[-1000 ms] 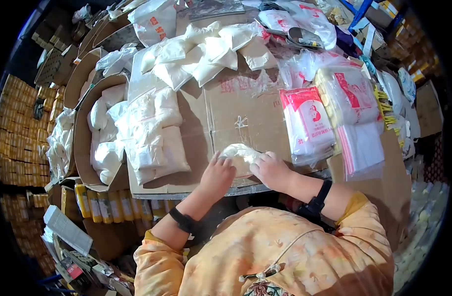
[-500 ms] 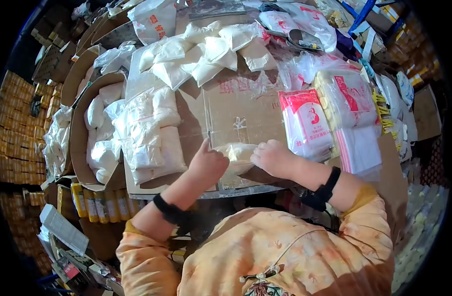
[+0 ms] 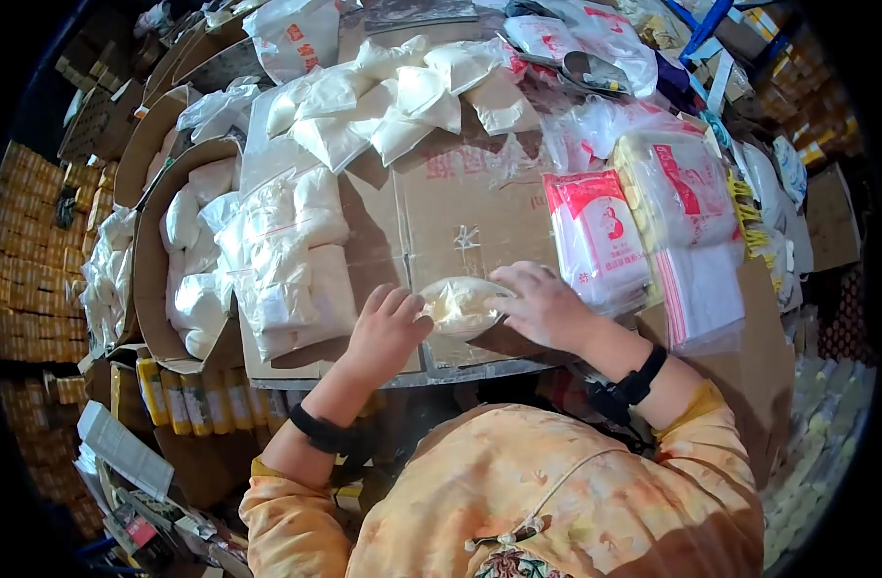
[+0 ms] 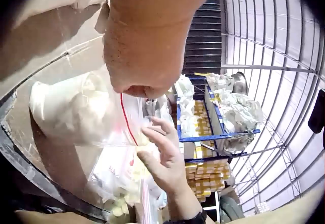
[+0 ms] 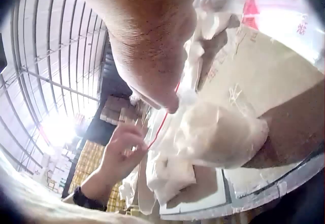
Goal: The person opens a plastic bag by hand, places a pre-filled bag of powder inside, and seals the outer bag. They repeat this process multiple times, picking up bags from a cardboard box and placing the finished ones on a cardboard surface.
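Note:
A clear zip-lock bag of white powder lies on the cardboard-covered table before the person. Its red zip strip runs between the two hands in both wrist views. At the bag's left corner the left hand pinches the end of the strip, as the right wrist view shows, where this left hand appears beyond the bag. The right hand is at the bag's right corner, its fingers spread. In the left wrist view a gap shows between thumb and fingers of this right hand, beside the strip's end.
Filled powder bags lie along the table's back, with larger bags at left beside a cardboard box of more bags. At right are a red-and-white printed packet and a stack of flat zip-lock bags.
The bag, first bunched between both hands, now lies flatter with its mouth side facing the person. The left hand has shifted slightly left; the right hand's fingers have spread.

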`<move>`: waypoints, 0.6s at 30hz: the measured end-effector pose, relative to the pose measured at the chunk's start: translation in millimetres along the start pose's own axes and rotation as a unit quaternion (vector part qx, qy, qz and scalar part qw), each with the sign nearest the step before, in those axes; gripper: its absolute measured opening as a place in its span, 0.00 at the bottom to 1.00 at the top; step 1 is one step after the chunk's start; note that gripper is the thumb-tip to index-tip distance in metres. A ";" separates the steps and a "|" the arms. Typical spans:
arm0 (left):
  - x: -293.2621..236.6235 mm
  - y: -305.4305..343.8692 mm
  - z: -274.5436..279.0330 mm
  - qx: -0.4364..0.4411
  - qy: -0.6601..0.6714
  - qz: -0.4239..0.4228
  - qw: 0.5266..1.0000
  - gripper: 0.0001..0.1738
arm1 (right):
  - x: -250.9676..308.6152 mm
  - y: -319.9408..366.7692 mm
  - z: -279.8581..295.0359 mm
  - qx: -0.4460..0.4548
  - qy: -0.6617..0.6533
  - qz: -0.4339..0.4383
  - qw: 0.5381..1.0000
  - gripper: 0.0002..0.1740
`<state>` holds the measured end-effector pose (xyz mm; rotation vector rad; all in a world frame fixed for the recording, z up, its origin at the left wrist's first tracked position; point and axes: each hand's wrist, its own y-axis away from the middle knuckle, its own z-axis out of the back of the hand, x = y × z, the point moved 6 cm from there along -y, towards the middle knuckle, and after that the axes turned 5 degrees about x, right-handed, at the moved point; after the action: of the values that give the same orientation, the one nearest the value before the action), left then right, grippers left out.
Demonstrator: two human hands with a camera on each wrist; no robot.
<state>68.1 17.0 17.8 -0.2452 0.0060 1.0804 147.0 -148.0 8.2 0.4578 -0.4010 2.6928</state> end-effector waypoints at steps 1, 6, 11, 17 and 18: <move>-0.2 -3.5 0.0 -0.003 -0.004 0.014 1.000 0.03 | 3.2 -1.9 -7.8 0.015 0.024 0.007 1.000 0.12; 20.8 5.7 -17.9 0.055 -0.045 0.077 0.994 0.05 | -26.8 -1.0 -15.5 0.061 0.077 -0.045 0.994 0.07; 37.6 29.4 -10.7 -0.014 0.041 0.117 0.992 0.10 | -54.1 23.9 -5.2 0.006 -0.102 -0.180 0.978 0.09; 47.7 36.2 -65.4 -0.011 0.441 0.229 0.868 0.32 | -55.2 24.3 -85.4 0.052 -0.342 -0.131 0.929 0.35; 46.0 30.9 -77.2 -0.014 0.474 0.222 0.852 0.32 | -54.4 22.2 -100.1 0.025 -0.358 -0.098 0.928 0.35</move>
<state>71.8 55.4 -69.0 -0.8171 0.9805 1.3183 159.7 -151.4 -107.2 1.4206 -0.4453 2.2624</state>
